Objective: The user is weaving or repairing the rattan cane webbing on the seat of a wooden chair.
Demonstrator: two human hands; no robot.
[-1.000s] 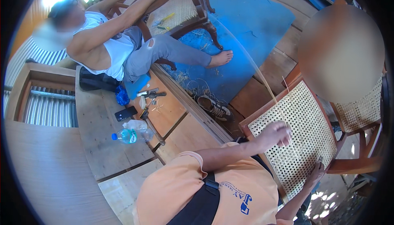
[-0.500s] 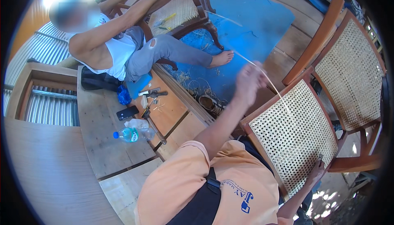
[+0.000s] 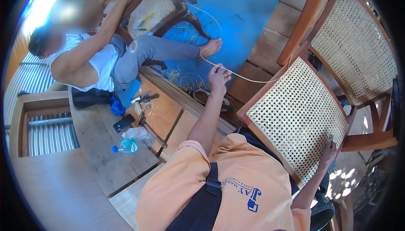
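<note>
A long, thin cane strand (image 3: 249, 79) is pinched in the fingers of my left hand (image 3: 218, 81), raised left of the chair seat. One part of the strand curves away over the blue sheet; the other runs to the seat's far corner. The seat's woven cane panel (image 3: 299, 113) has an open mesh in a brown wooden frame. At its near right edge, my right hand (image 3: 328, 155) is closed, with a small grey metal piece (image 3: 331, 137) showing at the fingertips. The palm side of this hand is hidden.
The chair's cane back (image 3: 354, 45) rises at right. On the left, a co-worker (image 3: 84, 62) sits beside another cane chair (image 3: 152, 12). A plastic bottle (image 3: 125, 146), a phone (image 3: 123, 123) and a hammer (image 3: 152, 134) lie on the boards. A blue sheet (image 3: 249, 16) covers the far floor.
My left hand has moved left and slightly down from over the seat's far edge, and the strand now bends in loose curves. The right hand stays at the seat edge. The view has shifted.
</note>
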